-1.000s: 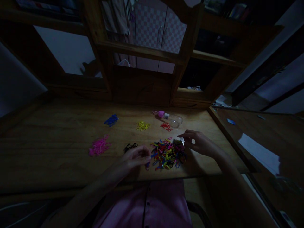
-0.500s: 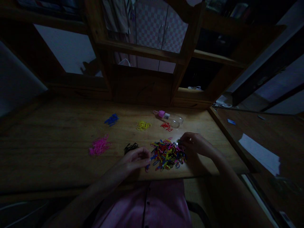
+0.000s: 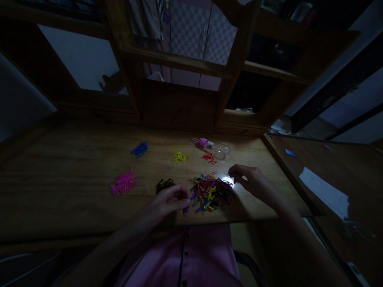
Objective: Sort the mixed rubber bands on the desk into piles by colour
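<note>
A mixed heap of coloured paper clips (image 3: 211, 193) lies on the wooden table between my hands. My left hand (image 3: 175, 198) is at the heap's left edge, thumb and fingers pinched on blue paper clips (image 3: 194, 197); how many is hidden. Just beyond the heap's right side, my right hand (image 3: 247, 177) is raised with its fingertips closed on a thin dark paper clip (image 3: 226, 173). Close behind my left hand sits a small pile of black paper clips (image 3: 164, 185). Farther left is a pink pile (image 3: 124, 182).
Toward the back are blue (image 3: 139, 149), yellow (image 3: 180, 157) and red (image 3: 209, 158) clip piles. A clear bottle with a pink cap (image 3: 203, 142) lies behind the red ones. White paper (image 3: 324, 193) rests on the right-hand surface. Wooden shelving (image 3: 179, 105) rises behind the table.
My right hand has drawn slightly up and right from the heap, with a thin clip now at its fingertips. A bright spot shows on the table below it. My left hand stays put.
</note>
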### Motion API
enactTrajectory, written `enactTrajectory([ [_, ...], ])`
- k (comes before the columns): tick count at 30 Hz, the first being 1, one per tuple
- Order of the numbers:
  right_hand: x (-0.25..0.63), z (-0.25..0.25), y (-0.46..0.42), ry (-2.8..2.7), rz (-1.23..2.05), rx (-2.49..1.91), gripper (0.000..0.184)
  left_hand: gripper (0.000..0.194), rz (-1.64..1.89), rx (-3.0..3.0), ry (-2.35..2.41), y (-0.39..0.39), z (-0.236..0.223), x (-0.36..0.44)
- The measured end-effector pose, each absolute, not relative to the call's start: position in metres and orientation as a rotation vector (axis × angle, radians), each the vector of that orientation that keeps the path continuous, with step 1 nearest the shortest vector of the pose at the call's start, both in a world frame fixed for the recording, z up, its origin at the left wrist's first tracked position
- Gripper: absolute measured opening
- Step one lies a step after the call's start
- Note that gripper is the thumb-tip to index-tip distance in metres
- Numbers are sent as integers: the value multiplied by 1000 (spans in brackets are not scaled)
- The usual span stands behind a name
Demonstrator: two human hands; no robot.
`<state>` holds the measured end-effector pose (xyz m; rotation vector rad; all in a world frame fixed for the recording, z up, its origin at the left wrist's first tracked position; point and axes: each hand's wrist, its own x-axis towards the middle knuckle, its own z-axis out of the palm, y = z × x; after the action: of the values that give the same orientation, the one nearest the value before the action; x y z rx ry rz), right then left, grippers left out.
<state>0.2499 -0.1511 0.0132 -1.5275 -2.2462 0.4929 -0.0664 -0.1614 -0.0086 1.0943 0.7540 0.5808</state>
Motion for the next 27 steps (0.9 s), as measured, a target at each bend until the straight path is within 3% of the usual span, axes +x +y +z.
enactTrajectory([
  [27,253,17,-152,-2052,644,-1395,22,18,579,1065,732,-167,-8,-70],
])
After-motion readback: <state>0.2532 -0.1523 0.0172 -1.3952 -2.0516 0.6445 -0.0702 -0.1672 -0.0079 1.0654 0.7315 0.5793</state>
